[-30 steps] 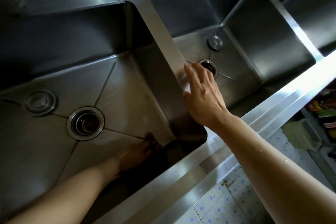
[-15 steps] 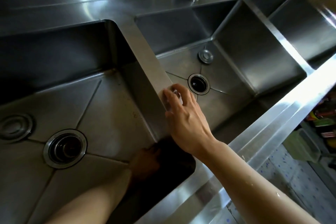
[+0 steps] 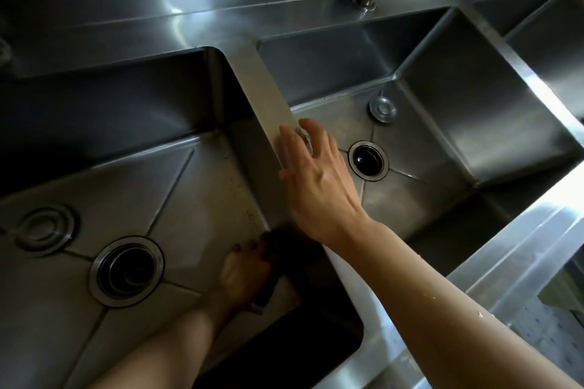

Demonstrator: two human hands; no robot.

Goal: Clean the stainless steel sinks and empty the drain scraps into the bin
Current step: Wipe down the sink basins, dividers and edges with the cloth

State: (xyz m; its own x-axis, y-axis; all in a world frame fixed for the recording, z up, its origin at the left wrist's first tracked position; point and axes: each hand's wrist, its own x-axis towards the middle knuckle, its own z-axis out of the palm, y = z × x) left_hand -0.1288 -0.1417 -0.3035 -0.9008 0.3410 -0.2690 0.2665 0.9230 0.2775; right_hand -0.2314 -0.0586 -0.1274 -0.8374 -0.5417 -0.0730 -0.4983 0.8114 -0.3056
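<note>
Left sink [image 3: 177, 186]: the left hand [image 3: 243, 278] is low in its near right corner, gripping a dark object, likely a scrubbing pad; too shadowed to be sure.
Right hand [image 3: 316, 180]: fingers spread and relaxed, resting on the divider [image 3: 268, 104] between the basins, holding nothing.
Done: both basin floors look mostly free of scraps.
Left: scrubbing appears under way; left drain [image 3: 126, 271] and right drain [image 3: 368, 160] not yet emptied, judging by the strainers in place; no bin in view.

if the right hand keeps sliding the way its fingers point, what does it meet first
The right hand points up along the divider between the basins, so it likely meets only more bare divider, then the back ledge. Depth is uncertain.
</note>
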